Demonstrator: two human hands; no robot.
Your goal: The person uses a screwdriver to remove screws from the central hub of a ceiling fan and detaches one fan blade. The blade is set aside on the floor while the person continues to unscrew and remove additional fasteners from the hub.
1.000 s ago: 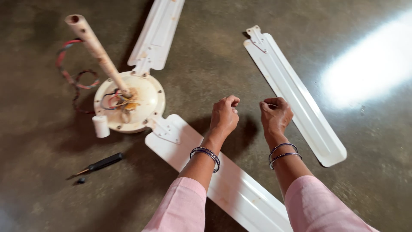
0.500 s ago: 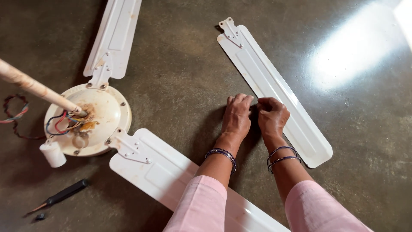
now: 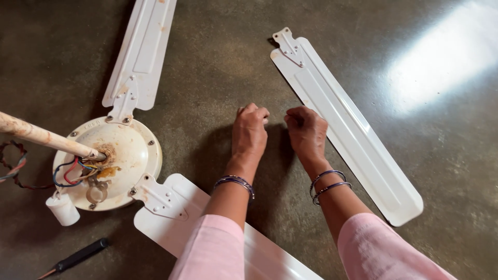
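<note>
My left hand (image 3: pixel 250 132) and my right hand (image 3: pixel 307 130) rest close together, low over the dark floor, with the fingers curled in. Nothing shows clearly inside either fist; a small pale spot sits at the left fingertips. Just right of my right hand lies a detached white fan blade (image 3: pixel 347 124) with its metal bracket at the far end. The white fan motor housing (image 3: pixel 124 155), rusty at its centre with coloured wires, lies to the left. Two blades are still fixed to the motor housing: one (image 3: pixel 142 52) points away and one (image 3: pixel 176 218) passes under my left forearm.
A cream downrod (image 3: pixel 41 136) sticks out leftward from the motor. A small white capacitor (image 3: pixel 62 208) hangs beside the housing, and a black-handled screwdriver (image 3: pixel 78 255) lies at the bottom left. Red wire loops lie at the left edge (image 3: pixel 10 166). Sunlight glares on the floor at the top right.
Both hands have come closer together and dropped toward the floor beside the loose blade. The view has shifted, so the motor now sits further left.
</note>
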